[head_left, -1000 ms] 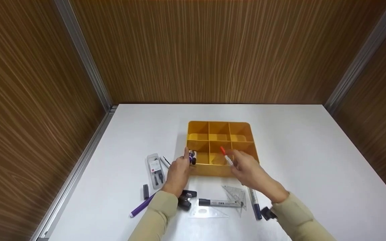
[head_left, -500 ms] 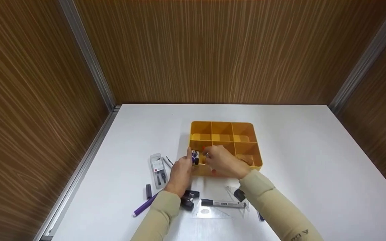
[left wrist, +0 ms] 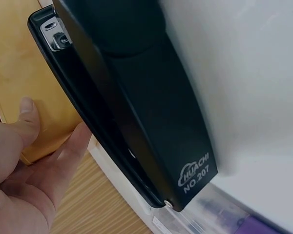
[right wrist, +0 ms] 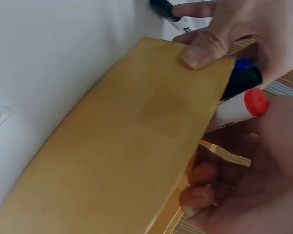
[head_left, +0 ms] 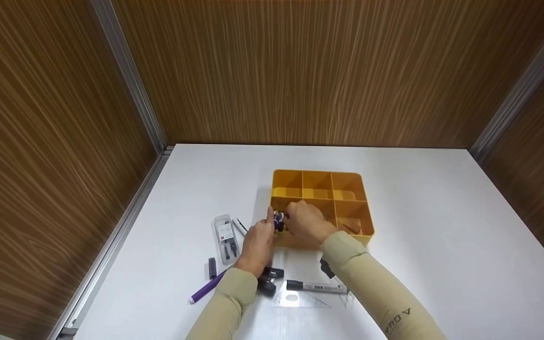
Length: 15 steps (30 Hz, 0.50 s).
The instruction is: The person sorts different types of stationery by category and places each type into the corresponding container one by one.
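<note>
In the head view, a yellow six-compartment box stands on the white table. At its front-left corner my left hand grips the wall; the left wrist view has the thumb pressed on the yellow front. My right hand reaches into the front-left compartment. The right wrist view shows a white marker with a red end held there in my right hand, its far end hidden by the wall. Beside it, markers with dark and blue ends stand in the same compartment.
Below my left wrist lies a black stapler. To the left are a clear compass case, a small dark block and a purple marker. A black-capped marker and a clear set square lie in front.
My right hand has moved left and down with the red-ended marker, from above the middle compartment into the front-left one. The left hand keeps its hold on the corner.
</note>
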Available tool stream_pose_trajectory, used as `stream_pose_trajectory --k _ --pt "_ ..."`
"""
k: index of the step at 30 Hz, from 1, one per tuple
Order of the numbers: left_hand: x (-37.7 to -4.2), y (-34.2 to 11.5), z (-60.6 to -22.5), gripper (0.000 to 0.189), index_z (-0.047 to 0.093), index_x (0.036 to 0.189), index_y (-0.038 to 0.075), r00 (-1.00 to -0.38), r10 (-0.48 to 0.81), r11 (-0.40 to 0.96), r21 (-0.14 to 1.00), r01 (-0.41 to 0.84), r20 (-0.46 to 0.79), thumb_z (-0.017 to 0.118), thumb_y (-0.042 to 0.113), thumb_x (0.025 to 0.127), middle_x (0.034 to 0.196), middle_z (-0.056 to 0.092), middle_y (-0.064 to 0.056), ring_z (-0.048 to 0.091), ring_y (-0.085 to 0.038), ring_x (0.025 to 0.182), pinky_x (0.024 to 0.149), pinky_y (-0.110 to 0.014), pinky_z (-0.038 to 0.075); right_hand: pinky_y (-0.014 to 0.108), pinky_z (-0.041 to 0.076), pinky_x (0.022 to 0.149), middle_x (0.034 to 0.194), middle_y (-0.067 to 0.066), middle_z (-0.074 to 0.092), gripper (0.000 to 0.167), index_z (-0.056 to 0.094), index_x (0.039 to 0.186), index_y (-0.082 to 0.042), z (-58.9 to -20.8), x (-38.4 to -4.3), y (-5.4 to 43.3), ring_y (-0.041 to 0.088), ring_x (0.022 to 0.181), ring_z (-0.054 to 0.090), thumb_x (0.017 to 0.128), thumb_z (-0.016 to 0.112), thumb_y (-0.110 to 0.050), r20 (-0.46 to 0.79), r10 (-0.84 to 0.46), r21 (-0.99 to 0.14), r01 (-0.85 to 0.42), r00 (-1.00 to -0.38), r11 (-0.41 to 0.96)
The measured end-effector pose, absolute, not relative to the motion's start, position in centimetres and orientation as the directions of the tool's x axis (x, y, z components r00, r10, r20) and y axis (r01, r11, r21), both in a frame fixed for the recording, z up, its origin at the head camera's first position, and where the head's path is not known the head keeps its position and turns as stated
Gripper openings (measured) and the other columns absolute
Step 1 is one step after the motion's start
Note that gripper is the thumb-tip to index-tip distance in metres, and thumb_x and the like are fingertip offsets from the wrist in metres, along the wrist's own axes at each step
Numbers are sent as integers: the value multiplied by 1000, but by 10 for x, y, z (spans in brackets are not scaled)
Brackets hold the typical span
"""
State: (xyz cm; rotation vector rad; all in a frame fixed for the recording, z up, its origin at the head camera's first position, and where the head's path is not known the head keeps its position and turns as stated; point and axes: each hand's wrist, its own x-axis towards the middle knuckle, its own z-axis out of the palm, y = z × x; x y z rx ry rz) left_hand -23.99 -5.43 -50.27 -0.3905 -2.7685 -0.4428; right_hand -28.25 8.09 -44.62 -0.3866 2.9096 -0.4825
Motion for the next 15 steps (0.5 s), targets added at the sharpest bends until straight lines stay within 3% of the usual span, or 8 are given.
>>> stream_pose_trajectory --k 5,10,12,15 --pt "-241 -56 -507 69 44 142 -9 -880 221 908 240 342 420 75 -1 80 80 68 -18 67 -31 64 58 -37 56 36 56 54 61 6 58 40 66 74 -6 -456 -288 74 20 55 58 102 52 -32 -2 -294 -222 -286 -956 932" --pt "-241 -56 -508 61 49 137 -8 -878 209 906 252 340 432 68 -10 79 78 68 -17 66 -32 63 54 -39 54 44 58 54 68 11 60 16 69 109 -12 -464 -290 71 30 63 65 98 59 -19 65 -439 2 -440 -896 898" --pt "-241 -56 -508 61 50 137 -7 -880 207 902 265 341 428 65 -13 78 78 68 -18 66 -31 63 54 -38 54 45 58 56 71 11 60 27 64 121 -18 -466 -290 71 33 66 64 95 62 -14 70 -476 77 -471 -876 879" --pt "-242 -56 -507 61 49 137 -8 -878 211 896 274 349 430 65 -12 79 78 68 -18 67 -31 64 55 -38 55 46 58 60 71 11 60 30 61 126 -21 -469 -292 70 33 67 63 97 60 -16 84 -462 107 -452 -883 885"
